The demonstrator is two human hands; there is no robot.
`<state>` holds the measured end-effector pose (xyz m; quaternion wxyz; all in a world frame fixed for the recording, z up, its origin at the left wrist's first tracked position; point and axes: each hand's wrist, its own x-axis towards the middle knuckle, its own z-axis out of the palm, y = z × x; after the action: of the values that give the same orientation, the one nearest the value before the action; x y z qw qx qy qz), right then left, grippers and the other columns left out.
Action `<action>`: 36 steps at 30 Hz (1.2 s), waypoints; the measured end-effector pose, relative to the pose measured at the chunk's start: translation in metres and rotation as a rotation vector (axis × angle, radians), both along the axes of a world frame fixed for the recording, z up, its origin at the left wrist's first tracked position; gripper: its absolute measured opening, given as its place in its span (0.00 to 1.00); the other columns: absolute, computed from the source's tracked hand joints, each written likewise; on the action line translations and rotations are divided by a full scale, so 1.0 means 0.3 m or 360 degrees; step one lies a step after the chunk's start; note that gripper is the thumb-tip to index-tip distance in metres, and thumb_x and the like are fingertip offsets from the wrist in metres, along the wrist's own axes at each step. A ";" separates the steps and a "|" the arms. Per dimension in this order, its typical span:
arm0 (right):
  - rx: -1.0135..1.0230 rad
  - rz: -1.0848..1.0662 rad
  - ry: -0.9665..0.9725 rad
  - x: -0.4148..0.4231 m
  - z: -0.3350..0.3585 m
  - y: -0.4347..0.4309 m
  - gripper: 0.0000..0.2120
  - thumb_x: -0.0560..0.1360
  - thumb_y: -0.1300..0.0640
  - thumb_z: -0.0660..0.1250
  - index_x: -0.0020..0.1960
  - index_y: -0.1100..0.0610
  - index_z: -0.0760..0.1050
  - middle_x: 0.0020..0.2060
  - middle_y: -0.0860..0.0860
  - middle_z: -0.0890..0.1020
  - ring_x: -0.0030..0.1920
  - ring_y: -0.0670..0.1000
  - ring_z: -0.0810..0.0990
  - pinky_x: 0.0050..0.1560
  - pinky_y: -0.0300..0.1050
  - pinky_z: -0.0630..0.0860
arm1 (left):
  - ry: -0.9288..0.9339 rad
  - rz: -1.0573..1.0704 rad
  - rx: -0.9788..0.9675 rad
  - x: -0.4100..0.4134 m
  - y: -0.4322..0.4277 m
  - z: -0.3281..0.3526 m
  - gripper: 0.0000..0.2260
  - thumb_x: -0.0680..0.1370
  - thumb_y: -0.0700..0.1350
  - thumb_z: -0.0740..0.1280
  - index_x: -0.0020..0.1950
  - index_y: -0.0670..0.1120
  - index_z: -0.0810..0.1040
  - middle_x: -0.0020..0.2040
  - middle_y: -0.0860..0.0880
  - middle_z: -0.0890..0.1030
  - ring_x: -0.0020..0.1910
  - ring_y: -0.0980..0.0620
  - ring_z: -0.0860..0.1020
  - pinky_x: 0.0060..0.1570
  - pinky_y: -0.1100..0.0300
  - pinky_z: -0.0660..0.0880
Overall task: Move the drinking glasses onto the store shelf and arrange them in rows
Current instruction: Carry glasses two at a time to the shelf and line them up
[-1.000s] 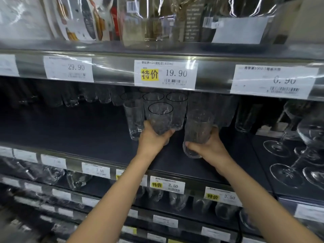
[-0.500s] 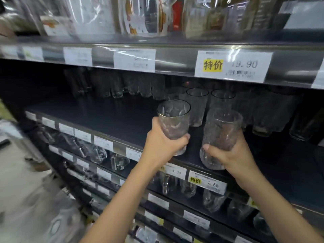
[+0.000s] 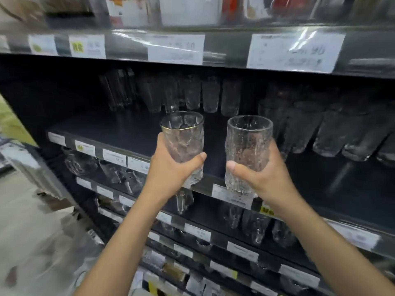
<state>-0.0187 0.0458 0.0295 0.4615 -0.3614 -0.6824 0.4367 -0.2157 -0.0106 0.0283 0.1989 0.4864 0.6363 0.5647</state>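
My left hand (image 3: pixel 171 171) grips a textured drinking glass with a gold rim (image 3: pixel 183 137), upright, in front of the dark middle shelf (image 3: pixel 119 133). My right hand (image 3: pixel 260 176) grips a taller ribbed clear glass (image 3: pixel 248 150), also upright, beside it. Both glasses hang in the air at the shelf's front edge, a little apart from each other. Behind them several clear glasses (image 3: pixel 209 95) stand in a row at the back of the shelf, and more glasses (image 3: pixel 333 129) are grouped to the right.
An upper shelf edge with price labels (image 3: pixel 175 49) overhangs the glasses. Lower shelves (image 3: pixel 192 231) hold more glassware behind label strips. The shelf unit's left end (image 3: pixel 25 116) borders an aisle floor (image 3: pixel 32 231). The picture is blurred by motion.
Both hands have drawn the two glasses back from the rows toward the shelf's front edge. The view has swung left along the shelf, so the standing glasses now lie behind and to the right.
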 end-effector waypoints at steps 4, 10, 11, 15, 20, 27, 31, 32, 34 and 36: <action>-0.0010 -0.0117 0.0020 -0.172 -0.004 0.000 0.30 0.68 0.57 0.79 0.63 0.44 0.67 0.54 0.41 0.80 0.51 0.34 0.80 0.46 0.25 0.74 | 0.0045 -0.0091 -0.0022 -0.177 0.040 0.007 0.24 0.67 0.52 0.79 0.54 0.63 0.68 0.51 0.61 0.80 0.50 0.66 0.78 0.49 0.64 0.74; -0.0023 -0.0367 0.0010 -0.385 -0.018 0.030 0.31 0.67 0.56 0.80 0.62 0.43 0.67 0.52 0.38 0.79 0.50 0.32 0.79 0.47 0.28 0.75 | 0.0076 -0.0293 -0.0092 -0.400 0.134 0.018 0.25 0.68 0.52 0.79 0.58 0.60 0.68 0.50 0.63 0.79 0.46 0.73 0.76 0.42 0.74 0.69; -0.0039 -0.0403 0.0016 -0.408 -0.021 0.038 0.30 0.67 0.57 0.80 0.61 0.41 0.67 0.52 0.38 0.79 0.49 0.32 0.79 0.46 0.28 0.75 | 0.0075 -0.0317 -0.0094 -0.428 0.156 0.015 0.26 0.68 0.52 0.79 0.59 0.59 0.68 0.51 0.62 0.79 0.46 0.72 0.77 0.42 0.73 0.69; -0.0082 -0.0516 0.0008 -0.474 -0.029 0.076 0.30 0.67 0.58 0.79 0.62 0.45 0.67 0.52 0.40 0.79 0.47 0.32 0.79 0.42 0.24 0.73 | 0.0044 -0.0408 -0.0106 -0.507 0.242 -0.013 0.27 0.68 0.53 0.79 0.62 0.56 0.69 0.52 0.60 0.80 0.50 0.66 0.78 0.45 0.69 0.71; -0.0143 -0.0579 -0.0031 -0.515 -0.038 0.154 0.31 0.66 0.54 0.80 0.62 0.44 0.67 0.51 0.40 0.80 0.47 0.32 0.79 0.41 0.27 0.75 | 0.0037 -0.0519 -0.0121 -0.564 0.358 -0.053 0.29 0.67 0.53 0.79 0.63 0.54 0.68 0.54 0.58 0.80 0.53 0.62 0.79 0.53 0.61 0.76; -0.0162 -0.0603 0.0003 -0.570 -0.066 0.288 0.30 0.65 0.57 0.81 0.59 0.44 0.68 0.50 0.41 0.81 0.47 0.34 0.81 0.45 0.30 0.75 | 0.0045 -0.0608 -0.0165 -0.625 0.507 -0.102 0.34 0.63 0.55 0.79 0.65 0.51 0.71 0.56 0.56 0.82 0.55 0.61 0.80 0.59 0.54 0.78; -0.0157 -0.0604 -0.0003 -0.580 -0.069 0.339 0.30 0.65 0.58 0.81 0.59 0.45 0.68 0.52 0.43 0.81 0.49 0.36 0.81 0.48 0.34 0.75 | 0.0054 -0.0650 -0.0166 -0.643 0.577 -0.105 0.35 0.63 0.54 0.80 0.66 0.48 0.71 0.56 0.55 0.82 0.55 0.60 0.80 0.59 0.55 0.78; -0.0157 -0.0607 -0.0006 -0.582 -0.068 0.351 0.30 0.65 0.58 0.81 0.58 0.44 0.67 0.52 0.43 0.81 0.49 0.36 0.81 0.49 0.34 0.76 | 0.0059 -0.0676 -0.0154 -0.647 0.590 -0.107 0.35 0.64 0.52 0.80 0.66 0.48 0.70 0.56 0.54 0.82 0.55 0.60 0.80 0.60 0.55 0.78; -0.0158 -0.0613 -0.0009 -0.583 -0.068 0.368 0.30 0.65 0.58 0.81 0.57 0.43 0.67 0.53 0.44 0.81 0.50 0.37 0.81 0.51 0.35 0.76 | 0.0060 -0.0740 -0.0152 -0.652 0.612 -0.108 0.34 0.65 0.50 0.80 0.66 0.48 0.70 0.56 0.54 0.81 0.56 0.60 0.80 0.62 0.54 0.77; -0.0166 -0.0621 -0.0019 -0.584 -0.067 0.385 0.31 0.65 0.57 0.81 0.59 0.43 0.67 0.54 0.44 0.81 0.53 0.38 0.81 0.53 0.38 0.76 | 0.0104 -0.0835 -0.0160 -0.659 0.643 -0.109 0.35 0.64 0.51 0.80 0.67 0.47 0.70 0.57 0.52 0.81 0.58 0.58 0.80 0.63 0.52 0.76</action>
<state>-0.1939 0.1614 0.0096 0.5140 -0.5128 -0.5787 0.3714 -0.4134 0.1823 -0.0043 0.3418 0.6422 0.5218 0.4455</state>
